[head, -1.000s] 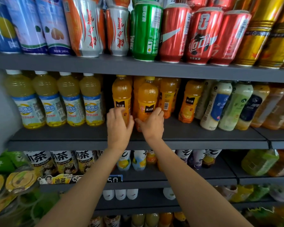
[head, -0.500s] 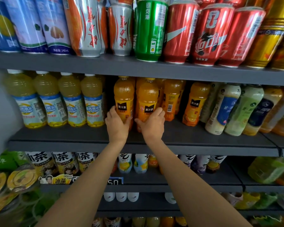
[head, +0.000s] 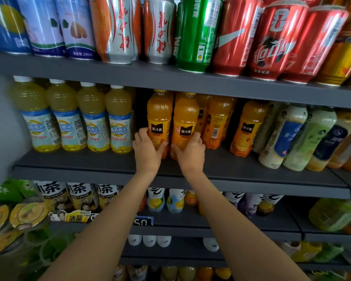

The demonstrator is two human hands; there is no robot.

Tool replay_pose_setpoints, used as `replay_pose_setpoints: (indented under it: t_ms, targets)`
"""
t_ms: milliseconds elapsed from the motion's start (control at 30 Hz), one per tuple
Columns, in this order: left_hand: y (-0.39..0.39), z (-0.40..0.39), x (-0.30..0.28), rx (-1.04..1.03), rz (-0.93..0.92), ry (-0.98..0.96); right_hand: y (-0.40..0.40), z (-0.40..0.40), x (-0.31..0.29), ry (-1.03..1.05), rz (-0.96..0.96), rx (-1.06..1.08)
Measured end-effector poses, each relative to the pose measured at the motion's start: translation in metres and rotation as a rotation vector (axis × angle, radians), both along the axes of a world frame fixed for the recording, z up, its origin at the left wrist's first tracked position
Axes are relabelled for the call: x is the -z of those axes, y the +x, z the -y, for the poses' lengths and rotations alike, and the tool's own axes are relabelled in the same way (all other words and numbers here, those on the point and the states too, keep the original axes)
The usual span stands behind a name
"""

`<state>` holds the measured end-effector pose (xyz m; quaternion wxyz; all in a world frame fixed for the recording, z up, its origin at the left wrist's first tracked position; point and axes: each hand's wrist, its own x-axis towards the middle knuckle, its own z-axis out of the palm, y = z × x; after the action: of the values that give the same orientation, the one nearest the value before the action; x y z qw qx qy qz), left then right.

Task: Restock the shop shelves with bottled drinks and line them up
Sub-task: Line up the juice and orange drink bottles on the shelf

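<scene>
Orange juice bottles (head: 185, 126), one gripped low by each hand's curled fingers (head: 143, 133), should slide upright together until level with the shelf (head: 109, 173) front, labels outward.

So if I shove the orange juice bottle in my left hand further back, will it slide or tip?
Probably slides: the left hand grips the orange juice bottle low down. It looks full, so fairly heavy. Tall and narrow, it could tip if pushed higher.
</scene>
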<state>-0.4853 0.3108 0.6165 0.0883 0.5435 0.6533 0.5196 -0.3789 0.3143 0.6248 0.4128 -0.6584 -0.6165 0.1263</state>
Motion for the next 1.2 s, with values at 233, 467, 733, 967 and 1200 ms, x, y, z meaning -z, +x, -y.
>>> replay_pose_setpoints:
  t_ms: [233, 467, 733, 967, 1200]
  targets:
    - [-0.001, 0.003, -0.005, 0.023, 0.011, -0.042, -0.008, 0.0, -0.003, -0.009, 0.042, 0.043]
    - [0.027, 0.027, -0.01, 0.004, -0.154, 0.215, 0.064, -0.014, -0.018, 0.13, -0.296, 0.036]
    - [0.055, 0.013, -0.004, -0.105, -0.384, 0.063, 0.08, -0.072, -0.014, -0.026, -0.124, 0.169]
    - [0.056, 0.004, 0.01, -0.222, -0.588, 0.067, 0.101, -0.073, -0.013, -0.129, -0.214, -0.153]
    - [0.057, 0.004, 0.011, -0.212, -0.615, 0.036, 0.083, -0.067, -0.004, -0.048, -0.2, -0.083]
